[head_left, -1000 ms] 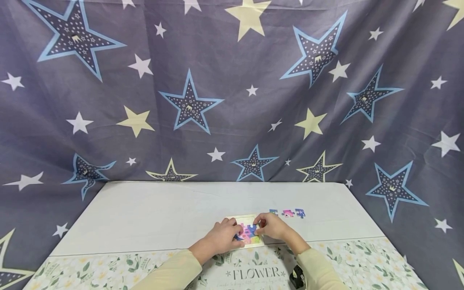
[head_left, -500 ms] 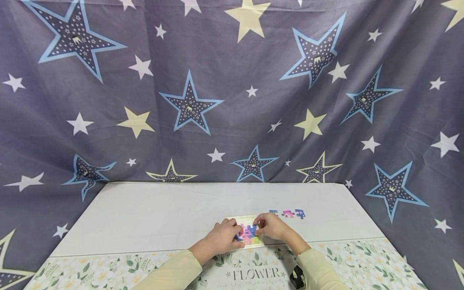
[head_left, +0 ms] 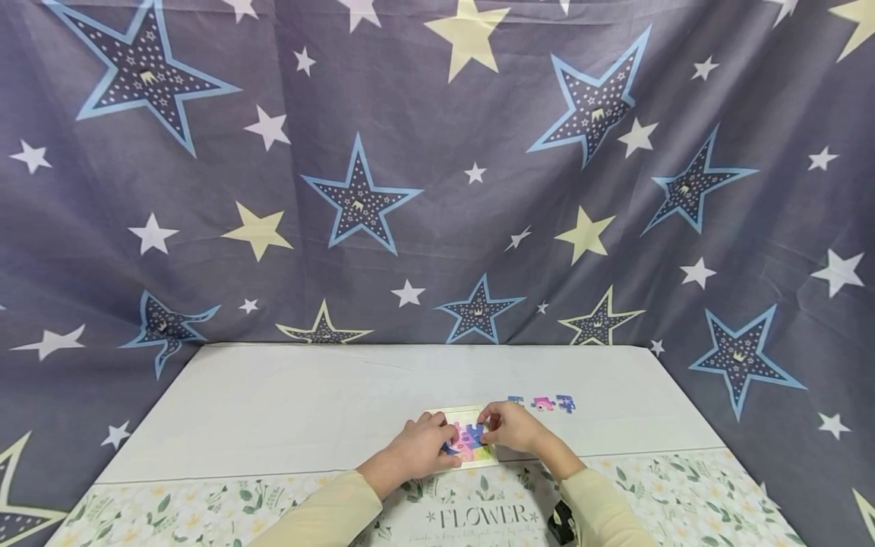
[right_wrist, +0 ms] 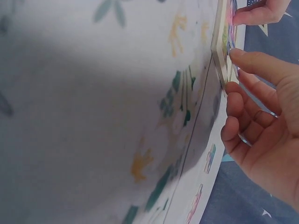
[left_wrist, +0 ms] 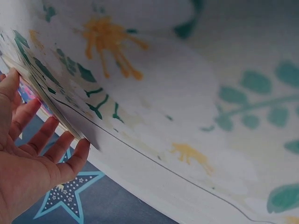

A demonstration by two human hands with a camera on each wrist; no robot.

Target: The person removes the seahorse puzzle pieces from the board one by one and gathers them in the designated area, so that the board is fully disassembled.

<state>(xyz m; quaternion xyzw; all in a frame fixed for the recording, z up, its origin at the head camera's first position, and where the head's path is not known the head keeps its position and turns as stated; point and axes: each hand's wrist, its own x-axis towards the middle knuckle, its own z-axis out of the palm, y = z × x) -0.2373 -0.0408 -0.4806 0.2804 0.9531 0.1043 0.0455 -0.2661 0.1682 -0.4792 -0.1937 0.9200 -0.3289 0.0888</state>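
Observation:
A shallow light-coloured puzzle tray [head_left: 456,468] lies on the table, partly filled with pink, blue and green jigsaw pieces. My left hand [head_left: 418,447] holds it from the left, thumb at the near side and fingers bent over the left part. In the left wrist view, several fingertips [left_wrist: 80,143] meet the tray's edge. At the tray's right side, my right hand [head_left: 514,427] pinches a blue puzzle piece [head_left: 484,434] between thumb and forefinger, low over the tray. Its remaining fingers curl beside the rim in the right wrist view. My fingers hide part of the picture.
Beyond my right hand lie a few loose pieces: a pink one [head_left: 543,403], a blue one [head_left: 566,403] and a partly covered blue-green one [head_left: 516,399]. A floral cloth [head_left: 273,494] covers the near table edge. A star-patterned curtain [head_left: 410,152] hangs behind.

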